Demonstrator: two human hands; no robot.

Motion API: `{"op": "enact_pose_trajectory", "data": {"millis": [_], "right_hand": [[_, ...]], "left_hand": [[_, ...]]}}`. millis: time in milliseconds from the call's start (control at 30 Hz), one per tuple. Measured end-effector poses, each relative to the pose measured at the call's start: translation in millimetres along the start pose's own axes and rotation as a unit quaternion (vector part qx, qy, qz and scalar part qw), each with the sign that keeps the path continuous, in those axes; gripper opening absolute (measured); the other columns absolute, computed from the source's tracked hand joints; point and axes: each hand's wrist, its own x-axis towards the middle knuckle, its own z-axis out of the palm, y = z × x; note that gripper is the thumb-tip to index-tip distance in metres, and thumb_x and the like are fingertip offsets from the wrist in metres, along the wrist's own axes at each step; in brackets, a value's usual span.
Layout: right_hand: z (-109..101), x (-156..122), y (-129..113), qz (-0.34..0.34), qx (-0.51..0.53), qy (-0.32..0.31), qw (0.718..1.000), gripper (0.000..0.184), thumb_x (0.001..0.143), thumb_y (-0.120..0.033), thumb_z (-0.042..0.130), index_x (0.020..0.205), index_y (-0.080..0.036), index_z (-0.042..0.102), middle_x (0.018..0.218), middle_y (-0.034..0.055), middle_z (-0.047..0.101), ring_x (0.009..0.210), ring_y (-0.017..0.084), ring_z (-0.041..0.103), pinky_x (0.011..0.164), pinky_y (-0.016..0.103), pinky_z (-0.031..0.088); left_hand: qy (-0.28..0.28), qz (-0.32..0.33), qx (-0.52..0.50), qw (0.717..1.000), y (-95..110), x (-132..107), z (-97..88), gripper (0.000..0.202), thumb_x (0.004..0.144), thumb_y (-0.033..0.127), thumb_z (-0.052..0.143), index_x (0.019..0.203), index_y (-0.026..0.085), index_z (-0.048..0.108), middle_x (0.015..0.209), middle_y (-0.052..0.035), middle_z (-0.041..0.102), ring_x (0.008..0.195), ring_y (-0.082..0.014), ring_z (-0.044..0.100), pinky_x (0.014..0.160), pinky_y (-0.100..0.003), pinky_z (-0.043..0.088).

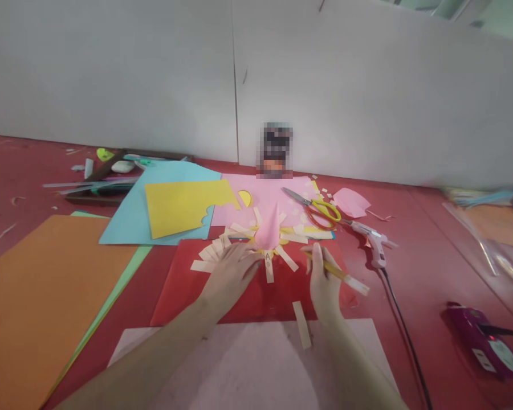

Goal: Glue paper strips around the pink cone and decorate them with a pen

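Observation:
My left hand (pixel 229 272) lies flat, fingers spread, on the red paper sheet (pixel 188 302), pressing beige paper strips (pixel 209 254) fanned around a pink paper cone (pixel 268 229). My right hand (pixel 325 282) is closed round a yellow pencil (pixel 340 275), its tip pointing toward the strips beside the cone. One strip (pixel 269 269) below the cone carries a written mark. A loose beige strip (pixel 302 324) lies near my right wrist.
Yellow-handled scissors (pixel 318 208) and a glue gun (pixel 374 242) with its black cord lie to the right. Yellow (pixel 179 208), blue (pixel 123 219), pink (pixel 265 196) and orange (pixel 34 296) paper sheets spread left and behind. A dark tray (pixel 98 188) of tools sits far left. A magenta device (pixel 481 339) lies at right.

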Motion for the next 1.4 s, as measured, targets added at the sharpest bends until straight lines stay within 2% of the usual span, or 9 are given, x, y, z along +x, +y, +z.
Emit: {"op": "enact_pose_trajectory", "data": {"millis": [133, 233, 333, 467, 767, 933, 1100, 1233, 1400], "right_hand": [[4.8, -5.4, 0.7, 0.052, 0.113, -0.058, 0.991, 0.035, 0.085, -0.046, 0.045, 0.065, -0.019, 0.052, 0.043, -0.0087, 0.031, 0.037, 0.007, 0.030, 0.040, 0.021, 0.028], [9.6, -9.4, 3.2, 0.082, 0.149, -0.102, 0.980, 0.033, 0.083, -0.044, 0.048, 0.061, -0.019, 0.048, 0.040, -0.0102, 0.028, 0.034, 0.006, 0.026, 0.038, 0.020, 0.026], [13.8, -12.8, 3.4, 0.085, 0.131, -0.140, 0.978, 0.034, 0.083, -0.045, 0.048, 0.061, -0.020, 0.046, 0.040, -0.0103, 0.030, 0.034, 0.005, 0.027, 0.037, 0.020, 0.025], [18.3, -14.0, 1.9, 0.066, 0.056, -0.178, 0.980, 0.036, 0.080, -0.047, 0.050, 0.058, -0.020, 0.041, 0.038, -0.0095, 0.034, 0.034, 0.005, 0.030, 0.036, 0.020, 0.024], [20.0, -12.7, 7.6, 0.028, 0.008, -0.152, 0.988, 0.037, 0.080, -0.043, 0.051, 0.056, -0.023, 0.032, 0.038, -0.0103, 0.031, 0.034, 0.006, 0.028, 0.036, 0.020, 0.022], [20.5, -11.8, 8.9, 0.022, 0.002, -0.152, 0.988, 0.037, 0.080, -0.042, 0.050, 0.056, -0.022, 0.031, 0.040, -0.0102, 0.030, 0.035, 0.006, 0.029, 0.037, 0.020, 0.023], [20.8, -11.4, 6.6, 0.003, -0.019, -0.153, 0.988, 0.036, 0.081, -0.040, 0.049, 0.055, -0.022, 0.031, 0.040, -0.0093, 0.033, 0.037, 0.007, 0.032, 0.040, 0.020, 0.027], [20.5, -12.8, 5.8, -0.015, -0.032, -0.185, 0.982, 0.034, 0.081, -0.039, 0.050, 0.055, -0.022, 0.035, 0.041, -0.0081, 0.036, 0.039, 0.007, 0.034, 0.041, 0.020, 0.029], [21.2, -13.5, 8.2, -0.034, -0.046, -0.183, 0.982, 0.034, 0.082, -0.039, 0.047, 0.056, -0.022, 0.035, 0.043, -0.0079, 0.036, 0.040, 0.007, 0.035, 0.041, 0.020, 0.029]], "left_hand": [[-0.028, 0.017, -0.039, 0.999, -0.9, -0.2, 0.4, 0.022, 0.089, 0.019, 0.041, 0.101, 0.024, 0.059, 0.104, -0.0022, 0.059, 0.101, -0.0179, 0.051, 0.089, -0.038, 0.042], [-0.050, 0.017, -0.049, 0.997, -1.2, -0.2, 0.2, 0.022, 0.089, 0.021, 0.042, 0.100, 0.025, 0.060, 0.106, -0.0023, 0.057, 0.101, -0.0183, 0.051, 0.089, -0.038, 0.042], [-0.075, 0.007, -0.058, 0.995, -1.0, 0.2, -0.1, 0.021, 0.087, 0.020, 0.045, 0.101, 0.025, 0.060, 0.108, -0.0021, 0.057, 0.101, -0.0187, 0.051, 0.089, -0.039, 0.043], [-0.087, -0.005, -0.075, 0.993, 0.0, 1.8, -1.7, 0.024, 0.086, 0.015, 0.044, 0.100, 0.025, 0.060, 0.107, -0.0022, 0.058, 0.102, -0.0189, 0.051, 0.089, -0.039, 0.043], [-0.096, -0.021, -0.057, 0.994, 10.6, 0.2, -4.0, 0.023, 0.077, 0.018, 0.055, 0.098, 0.026, 0.057, 0.110, -0.0018, 0.053, 0.104, -0.0219, 0.049, 0.090, -0.042, 0.041], [-0.089, -0.030, -0.049, 0.994, 14.7, -0.6, 0.4, 0.021, 0.078, 0.014, 0.052, 0.094, 0.026, 0.056, 0.108, -0.0011, 0.052, 0.103, -0.0210, 0.047, 0.090, -0.041, 0.040], [-0.097, -0.037, -0.043, 0.994, 12.9, -0.9, 1.2, 0.028, 0.073, 0.013, 0.057, 0.098, 0.025, 0.054, 0.111, -0.0011, 0.051, 0.105, -0.0220, 0.046, 0.091, -0.042, 0.040], [-0.105, -0.039, -0.041, 0.993, 13.3, -0.8, -1.1, 0.035, 0.071, 0.017, 0.060, 0.104, 0.025, 0.053, 0.112, -0.0020, 0.051, 0.105, -0.0231, 0.047, 0.091, -0.042, 0.041], [-0.107, -0.038, -0.041, 0.993, 13.8, -0.6, -2.0, 0.034, 0.071, 0.021, 0.060, 0.104, 0.025, 0.053, 0.111, -0.0030, 0.051, 0.104, -0.0243, 0.048, 0.090, -0.043, 0.042]]}}
